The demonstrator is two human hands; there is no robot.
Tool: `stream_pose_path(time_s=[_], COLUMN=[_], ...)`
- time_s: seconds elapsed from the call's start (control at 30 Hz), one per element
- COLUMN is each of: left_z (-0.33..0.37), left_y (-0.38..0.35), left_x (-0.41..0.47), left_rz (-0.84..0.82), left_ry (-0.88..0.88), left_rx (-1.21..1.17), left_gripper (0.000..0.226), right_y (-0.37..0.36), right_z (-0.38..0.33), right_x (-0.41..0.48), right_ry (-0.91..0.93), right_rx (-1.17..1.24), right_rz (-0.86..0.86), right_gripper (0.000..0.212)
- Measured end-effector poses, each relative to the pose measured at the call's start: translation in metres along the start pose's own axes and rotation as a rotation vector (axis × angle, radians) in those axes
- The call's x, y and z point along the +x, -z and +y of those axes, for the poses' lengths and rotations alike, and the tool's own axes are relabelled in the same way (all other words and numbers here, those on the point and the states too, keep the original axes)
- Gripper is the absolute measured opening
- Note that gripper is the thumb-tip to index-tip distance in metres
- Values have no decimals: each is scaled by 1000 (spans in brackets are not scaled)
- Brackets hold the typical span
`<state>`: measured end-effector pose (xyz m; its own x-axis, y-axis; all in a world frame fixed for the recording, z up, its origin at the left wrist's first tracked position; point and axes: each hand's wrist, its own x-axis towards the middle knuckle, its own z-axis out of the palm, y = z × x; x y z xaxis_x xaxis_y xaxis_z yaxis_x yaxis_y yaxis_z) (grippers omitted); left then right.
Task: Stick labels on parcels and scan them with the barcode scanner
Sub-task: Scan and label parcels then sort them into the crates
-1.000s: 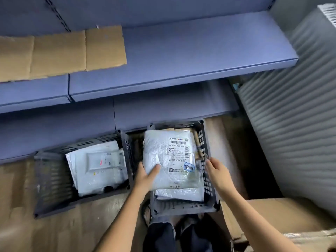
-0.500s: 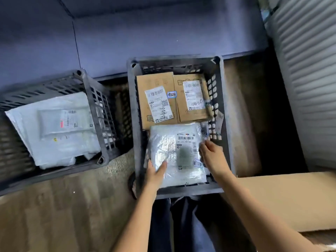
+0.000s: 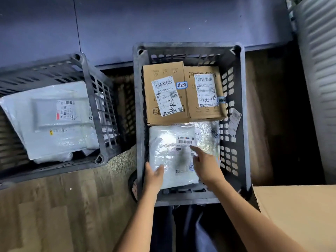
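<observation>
A white plastic mailer parcel [image 3: 167, 151] with a barcode label lies in the near half of the dark grey crate [image 3: 243, 124]. My left hand [image 3: 153, 176] grips its near left corner, thumb on top. My right hand [image 3: 204, 163] lies over the parcel's right side, index finger stretched toward the barcode label [image 3: 185, 141]. Two brown cardboard boxes fill the crate's far half: the left box [image 3: 164, 91] and the right box [image 3: 205, 91], each with a white shipping label and a small blue-edged sticker. No scanner is in view.
A second grey crate [image 3: 94, 99] at the left holds white mailer bags [image 3: 52, 117]. A large cardboard box [image 3: 298, 215] stands at the lower right. A blue shelf panel [image 3: 163, 20] runs along the back, a ribbed grey wall [image 3: 320, 70] on the right. Wooden floor [image 3: 54, 211] lies at the lower left.
The view has tilted down and closer over the crate. My right hand moved from the parcel's right edge onto its top, index finger now pointing at the label.
</observation>
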<state>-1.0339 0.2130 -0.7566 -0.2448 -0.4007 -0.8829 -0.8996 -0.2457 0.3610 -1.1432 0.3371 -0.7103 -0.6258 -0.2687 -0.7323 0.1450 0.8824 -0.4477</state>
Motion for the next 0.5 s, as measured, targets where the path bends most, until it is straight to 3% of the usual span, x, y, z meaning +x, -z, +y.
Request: stream_pose_path(time_s=[0.1,0.2,0.27,0.33,0.4,0.47,0.5], left_z=[3,1,-4,-15,-27,-30,-25], left_y=[-8,-13,-15,-17,-18,-15,-13], left_x=[2,-2,-15,-23,-19,-8,-3], left_rz=[39,146,252,204,119,53,40], left_ry=[0,-2,-172,-451,-618,-589,-566], left_rx=[84,217,442,673,913,1014,1043], left_gripper=[64,59,56,60,73,103,111], right_y=[-15,-30,-42,-54,-66,-73,-74], right_z=[-8,-12,-10,-12,-9,-9,-10], right_x=[2,6,11,14,20,21,19], right_ry=[26,-27,-59,-81,-94,-109,-41], right_rx=[-265,-360,-402,-452,-465,-434,-459], right_rz=[-173,-271,-299,-323,-336,-312,-215], right_gripper=[59,71,75,77,79,75,68])
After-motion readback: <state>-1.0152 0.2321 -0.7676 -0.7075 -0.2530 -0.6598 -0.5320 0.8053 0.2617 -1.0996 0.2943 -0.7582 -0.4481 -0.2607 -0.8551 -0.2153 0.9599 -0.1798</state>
